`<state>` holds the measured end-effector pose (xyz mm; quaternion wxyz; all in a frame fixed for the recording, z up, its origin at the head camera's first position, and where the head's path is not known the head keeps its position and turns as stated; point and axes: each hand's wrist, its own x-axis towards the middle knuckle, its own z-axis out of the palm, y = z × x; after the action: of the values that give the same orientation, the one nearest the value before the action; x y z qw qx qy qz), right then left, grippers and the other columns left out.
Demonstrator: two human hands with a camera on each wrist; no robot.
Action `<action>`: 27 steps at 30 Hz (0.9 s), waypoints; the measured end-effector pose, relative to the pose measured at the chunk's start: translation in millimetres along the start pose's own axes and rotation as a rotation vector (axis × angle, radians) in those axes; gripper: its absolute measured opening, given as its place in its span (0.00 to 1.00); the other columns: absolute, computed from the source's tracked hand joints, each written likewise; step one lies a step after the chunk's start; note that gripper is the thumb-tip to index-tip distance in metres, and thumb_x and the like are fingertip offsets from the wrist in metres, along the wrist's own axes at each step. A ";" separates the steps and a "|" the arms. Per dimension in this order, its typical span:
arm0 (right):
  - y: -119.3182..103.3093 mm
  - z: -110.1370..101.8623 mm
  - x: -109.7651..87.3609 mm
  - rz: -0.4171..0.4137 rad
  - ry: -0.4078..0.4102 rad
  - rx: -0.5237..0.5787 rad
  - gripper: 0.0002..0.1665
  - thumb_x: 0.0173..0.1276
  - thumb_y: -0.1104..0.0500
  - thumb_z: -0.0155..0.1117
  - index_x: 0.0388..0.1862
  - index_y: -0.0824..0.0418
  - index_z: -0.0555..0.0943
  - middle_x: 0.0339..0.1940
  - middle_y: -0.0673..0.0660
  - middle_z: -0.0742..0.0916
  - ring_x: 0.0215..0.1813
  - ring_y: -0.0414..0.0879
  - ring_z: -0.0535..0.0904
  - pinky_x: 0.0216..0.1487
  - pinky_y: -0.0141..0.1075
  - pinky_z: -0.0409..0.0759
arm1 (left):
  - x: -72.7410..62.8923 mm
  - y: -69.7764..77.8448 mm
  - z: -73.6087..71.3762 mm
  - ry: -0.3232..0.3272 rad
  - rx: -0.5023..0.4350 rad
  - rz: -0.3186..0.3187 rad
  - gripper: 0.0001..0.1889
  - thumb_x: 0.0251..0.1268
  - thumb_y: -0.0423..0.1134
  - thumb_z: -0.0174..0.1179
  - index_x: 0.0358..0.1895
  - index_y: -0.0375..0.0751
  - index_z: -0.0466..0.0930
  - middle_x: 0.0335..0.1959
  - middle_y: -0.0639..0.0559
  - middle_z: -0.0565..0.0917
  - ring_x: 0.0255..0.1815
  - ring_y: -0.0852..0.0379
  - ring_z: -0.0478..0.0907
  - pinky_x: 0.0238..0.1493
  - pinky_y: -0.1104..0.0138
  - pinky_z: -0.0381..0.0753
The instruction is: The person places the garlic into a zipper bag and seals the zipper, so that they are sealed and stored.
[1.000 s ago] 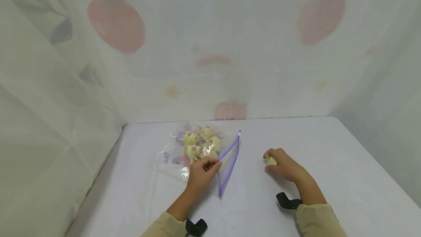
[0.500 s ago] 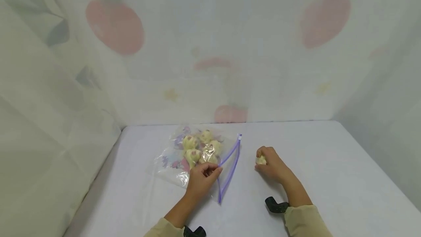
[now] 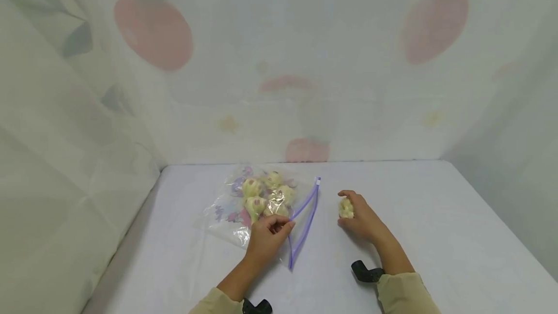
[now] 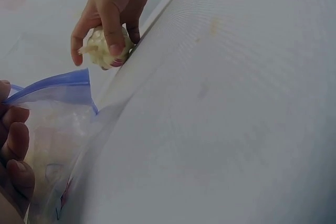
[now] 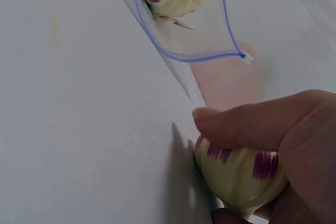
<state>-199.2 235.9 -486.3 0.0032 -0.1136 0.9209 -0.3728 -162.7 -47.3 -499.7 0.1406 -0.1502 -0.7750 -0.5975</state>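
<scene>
A clear zip bag (image 3: 228,229) with a purple zip strip (image 3: 310,217) lies on the table, its mouth spread apart toward the right. Several garlic bulbs (image 3: 253,188) are inside it, pale with purple marks. My left hand (image 3: 263,241) pinches the near layer of the bag's mouth. To the right of the mouth, my right hand (image 3: 365,219) holds one garlic bulb (image 3: 346,208) between thumb and fingers. Up close in the right wrist view, that bulb (image 5: 233,177) shows purple streaks, and the bag's mouth (image 5: 194,57) lies beyond it, apart from the hand.
A white cloth covers the table (image 3: 436,236). Pale curtains with printed strawberries (image 3: 153,33) stand behind and at the sides. A black mount (image 3: 367,272) sits at the right wrist, another (image 3: 258,306) at the left.
My right hand has come left, nearer the bag's mouth, with the garlic bulb. Its fingers are now spread wider and more of the bulb shows. The left hand keeps its place on the bag.
</scene>
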 end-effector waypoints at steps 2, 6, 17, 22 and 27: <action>0.3 0.3 -0.5 -0.027 0.002 -0.031 0.36 0.58 0.62 0.71 0.65 0.58 0.70 0.59 0.68 0.74 0.52 0.55 0.73 0.55 0.50 0.73 | -0.3 0.1 -0.5 0.005 0.004 0.005 0.03 0.57 0.36 0.72 0.32 0.45 0.87 0.24 0.55 0.84 0.23 0.67 0.74 0.24 0.73 0.77; -0.9 -0.6 -1.7 -0.055 0.000 -0.067 0.34 0.53 0.65 0.71 0.61 0.58 0.74 0.57 0.68 0.75 0.48 0.52 0.73 0.48 0.44 0.73 | -0.2 2.2 -0.8 0.011 0.013 0.032 0.02 0.58 0.37 0.72 0.32 0.46 0.88 0.25 0.55 0.85 0.24 0.66 0.74 0.24 0.73 0.77; -3.0 -0.8 -3.7 -0.117 0.019 -0.123 0.28 0.48 0.71 0.66 0.52 0.58 0.78 0.50 0.63 0.79 0.44 0.50 0.72 0.43 0.40 0.71 | -0.9 6.4 -1.0 0.020 0.009 0.024 0.02 0.57 0.35 0.72 0.32 0.45 0.88 0.25 0.54 0.85 0.24 0.67 0.74 0.24 0.73 0.76; -4.4 1.2 -2.2 -0.151 0.063 -0.107 0.22 0.47 0.67 0.72 0.44 0.56 0.82 0.44 0.56 0.84 0.42 0.48 0.73 0.42 0.40 0.71 | -2.4 12.6 0.0 0.032 0.038 0.000 0.03 0.56 0.30 0.71 0.31 0.40 0.87 0.25 0.50 0.85 0.23 0.67 0.73 0.24 0.73 0.76; -9.1 0.2 -2.0 -0.178 0.085 -0.142 0.21 0.44 0.67 0.76 0.39 0.55 0.81 0.47 0.58 0.85 0.45 0.53 0.75 0.43 0.43 0.73 | -2.8 35.1 -4.1 0.025 0.049 0.032 0.02 0.57 0.27 0.69 0.32 0.32 0.85 0.25 0.44 0.85 0.23 0.65 0.73 0.24 0.72 0.77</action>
<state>-195.3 229.8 -480.4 -0.0769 -0.1788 0.9307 -0.3098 -145.9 -43.0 -468.7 0.1634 -0.1517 -0.7851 -0.5779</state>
